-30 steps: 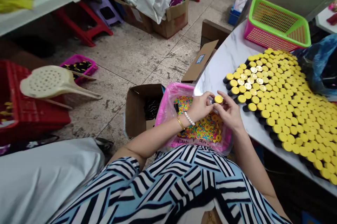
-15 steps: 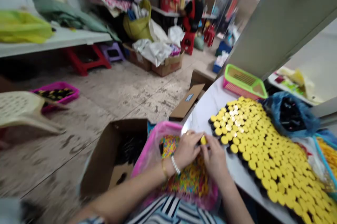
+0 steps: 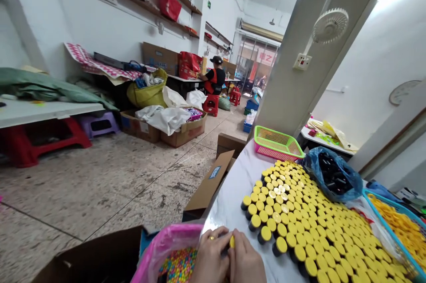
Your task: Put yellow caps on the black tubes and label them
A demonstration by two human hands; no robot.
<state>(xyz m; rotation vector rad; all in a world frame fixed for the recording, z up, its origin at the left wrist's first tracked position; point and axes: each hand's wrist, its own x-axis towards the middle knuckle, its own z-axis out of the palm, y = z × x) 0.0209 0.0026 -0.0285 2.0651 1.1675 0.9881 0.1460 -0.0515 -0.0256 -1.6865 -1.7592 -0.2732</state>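
My left hand (image 3: 210,256) and my right hand (image 3: 246,258) meet at the bottom middle of the head view, over the table's near edge. Pinched between their fingertips is a small yellow-topped piece (image 3: 232,241); its lower part is hidden by the fingers. To the right stand many black cylinders with yellow caps (image 3: 311,266), packed upright side by side. Below and left of my left hand, a pink basin (image 3: 156,247) lined with clear plastic holds small multicoloured beads (image 3: 179,265).
A green and pink basket (image 3: 278,141) stands at the table's far end. Beside it are a blue bag (image 3: 313,163) of black parts and a blue basket (image 3: 392,201) of yellow rings. Cardboard boxes (image 3: 208,185) flank the table. A person (image 3: 218,80) sits farther back.
My view has tilted upward, so the hands and basin appear lower. Both hands still hold the yellow-topped piece, now nearer the table edge than over the beads.
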